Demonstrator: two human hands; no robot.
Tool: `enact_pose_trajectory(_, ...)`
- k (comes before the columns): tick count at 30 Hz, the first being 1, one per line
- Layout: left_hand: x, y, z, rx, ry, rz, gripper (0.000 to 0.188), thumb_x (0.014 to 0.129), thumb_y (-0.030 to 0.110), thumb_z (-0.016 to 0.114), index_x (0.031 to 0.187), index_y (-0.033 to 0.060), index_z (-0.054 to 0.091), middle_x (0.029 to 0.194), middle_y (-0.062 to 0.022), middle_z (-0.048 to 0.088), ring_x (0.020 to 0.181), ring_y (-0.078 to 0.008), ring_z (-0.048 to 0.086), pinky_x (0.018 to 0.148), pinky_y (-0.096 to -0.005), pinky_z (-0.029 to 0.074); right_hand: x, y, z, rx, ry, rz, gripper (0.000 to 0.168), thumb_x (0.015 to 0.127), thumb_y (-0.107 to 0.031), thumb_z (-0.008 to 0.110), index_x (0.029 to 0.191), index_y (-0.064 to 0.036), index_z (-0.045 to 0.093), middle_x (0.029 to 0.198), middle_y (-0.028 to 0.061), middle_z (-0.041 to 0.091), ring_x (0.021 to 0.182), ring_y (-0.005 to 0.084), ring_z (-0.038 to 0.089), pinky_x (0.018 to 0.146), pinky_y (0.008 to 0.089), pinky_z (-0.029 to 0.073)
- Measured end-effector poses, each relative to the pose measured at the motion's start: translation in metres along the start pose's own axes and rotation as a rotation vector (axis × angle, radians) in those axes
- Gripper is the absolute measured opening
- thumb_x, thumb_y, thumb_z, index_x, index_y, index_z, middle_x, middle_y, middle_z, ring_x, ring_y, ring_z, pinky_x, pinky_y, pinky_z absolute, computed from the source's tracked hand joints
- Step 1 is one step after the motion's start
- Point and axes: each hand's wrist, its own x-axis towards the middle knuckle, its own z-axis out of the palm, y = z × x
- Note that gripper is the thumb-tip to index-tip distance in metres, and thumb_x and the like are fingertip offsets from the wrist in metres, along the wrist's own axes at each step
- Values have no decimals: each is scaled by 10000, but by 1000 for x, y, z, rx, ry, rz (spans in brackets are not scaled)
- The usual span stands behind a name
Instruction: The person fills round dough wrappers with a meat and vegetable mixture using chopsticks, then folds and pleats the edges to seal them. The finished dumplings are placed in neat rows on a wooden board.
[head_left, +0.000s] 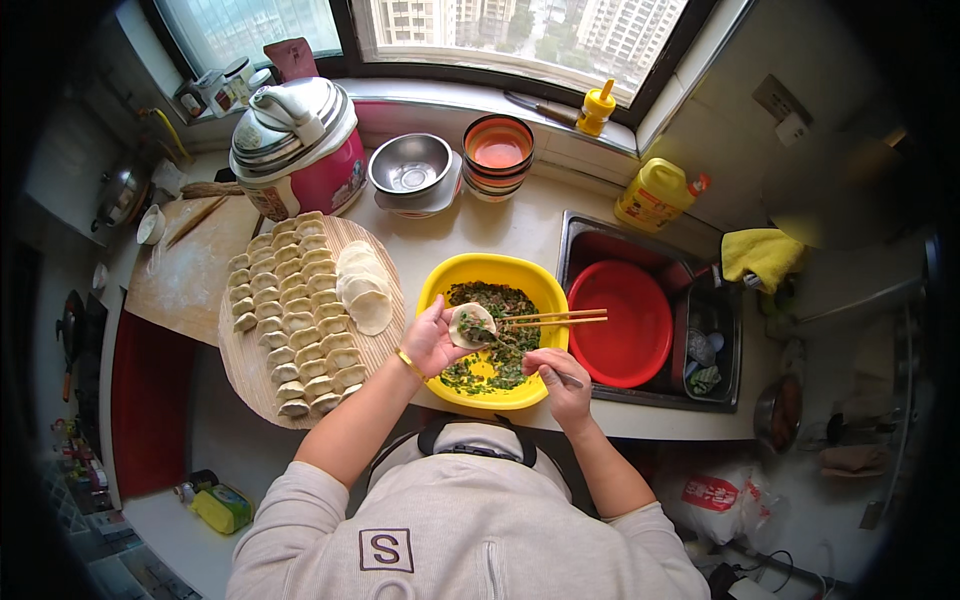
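Observation:
My left hand holds a round dumpling wrapper over the yellow plastic basin. Green and brown filling lies on the wrapper's middle. In my right hand is a metal spoon, its bowl end at the filling on the wrapper. Chopped filling covers much of the basin's bottom, with a pair of wooden chopsticks resting in it and sticking out over the right rim. Left of the basin, a round wooden board bears rows of folded dumplings and a pile of flat wrappers.
A floury cutting board with a rolling pin lies at left. Behind are a pink electric cooker, a steel bowl and stacked bowls. A red basin sits in the sink at right, near a yellow jug.

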Motion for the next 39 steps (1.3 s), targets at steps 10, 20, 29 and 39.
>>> enact_pose_trajectory(10,-11,-7,-5,4,-80,-53,781,981,561,142,1325,-90,401,1313,-259,480,1222,-420,476,1028,-503,410,3,-4,-3,-180,-68,-170,142,860,25,606,992,40,656,941,127,648,814,207,628,746,291,512)
enact_pose_trajectory(20,-24,-8,-43,-67,-28,44,774,993,530,148,1327,-136,356,1336,-304,430,1229,-445,454,1031,-501,411,5,72,-29,-787,-609,-407,160,725,-74,616,880,-85,654,787,44,597,862,234,588,742,378,482)
enact_pose_trajectory(29,-45,-14,-17,-86,-185,-22,789,987,542,162,1334,-143,342,1342,-295,428,1250,-425,443,1052,-473,406,28,7,22,-524,-335,-229,227,729,-65,708,948,-80,650,885,75,606,880,275,574,754,375,471)
enact_pose_trajectory(39,-59,-26,5,419,-150,133,482,953,247,556,1339,-15,436,1263,-103,546,1146,-200,556,989,-333,479,43,-5,39,-365,-240,-134,132,725,-52,722,801,-46,615,790,75,574,774,252,524,702,353,441)
